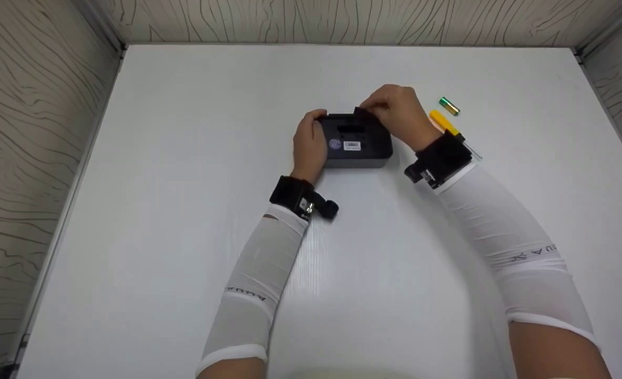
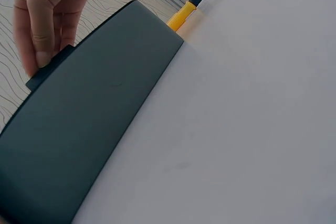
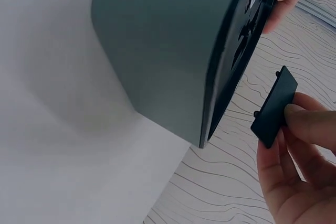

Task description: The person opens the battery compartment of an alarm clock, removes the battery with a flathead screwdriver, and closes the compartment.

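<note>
A black box-shaped device sits on the white table with its labelled face up; that face has a dark recess. My left hand grips its left end, with the fingers over the far edge. My right hand is by the far right edge and pinches a small black battery cover between thumb and fingers. In the right wrist view the cover is apart from the device and shows small tabs along one edge. The left wrist view shows the device's smooth side wall.
Right of my right hand lies a green and gold battery. A screwdriver with a yellow handle lies close by, its shaft partly behind my right wrist. Wood-patterned panels border the white table at the back and sides.
</note>
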The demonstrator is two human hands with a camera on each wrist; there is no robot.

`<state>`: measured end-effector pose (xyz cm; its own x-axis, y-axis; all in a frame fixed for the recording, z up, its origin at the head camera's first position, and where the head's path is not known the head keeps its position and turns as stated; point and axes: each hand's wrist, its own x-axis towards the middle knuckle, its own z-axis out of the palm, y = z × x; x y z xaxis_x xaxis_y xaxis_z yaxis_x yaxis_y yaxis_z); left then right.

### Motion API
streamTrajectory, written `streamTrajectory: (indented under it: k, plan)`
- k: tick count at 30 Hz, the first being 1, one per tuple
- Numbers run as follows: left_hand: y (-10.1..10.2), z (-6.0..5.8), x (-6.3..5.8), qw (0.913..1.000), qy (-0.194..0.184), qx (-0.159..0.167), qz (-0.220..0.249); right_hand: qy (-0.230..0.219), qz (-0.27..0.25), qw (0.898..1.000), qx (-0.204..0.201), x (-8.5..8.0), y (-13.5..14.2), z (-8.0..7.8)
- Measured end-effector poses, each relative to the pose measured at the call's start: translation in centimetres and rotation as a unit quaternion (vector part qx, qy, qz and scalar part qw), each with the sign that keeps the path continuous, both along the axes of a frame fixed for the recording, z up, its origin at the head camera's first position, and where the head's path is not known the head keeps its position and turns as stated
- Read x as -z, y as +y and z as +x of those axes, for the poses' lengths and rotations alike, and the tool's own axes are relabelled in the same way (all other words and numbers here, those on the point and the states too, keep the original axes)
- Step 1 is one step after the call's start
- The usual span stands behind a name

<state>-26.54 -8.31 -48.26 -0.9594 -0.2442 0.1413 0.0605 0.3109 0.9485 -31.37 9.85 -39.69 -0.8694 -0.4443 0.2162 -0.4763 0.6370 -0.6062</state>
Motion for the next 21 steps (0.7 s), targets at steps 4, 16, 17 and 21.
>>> streamTrajectory:
  k: [4, 16, 17, 21]
  plan:
    - [0.0, 0.1, 0.0, 1.0000, -0.003, 0.001, 0.004, -0.010, 0.004, 1.000, -0.009, 0.2, -0.5, 0.1]
    - [0.1, 0.2, -0.1, 0.9999, -0.005, 0.003, 0.009, -0.029, 0.012, 0.999, -0.037, 1.0, -1.4, 0.4]
    - [0.2, 0.3, -0.1, 0.9999, -0.006, 0.003, 0.008, -0.033, 0.012, 0.999, -0.039, 1.0, -1.5, 0.5]
    - [0.3, 0.4, -0.2, 0.9999, -0.002, 0.004, 0.009, -0.037, 0.013, 0.998, -0.050, 1.0, -1.6, 0.7]
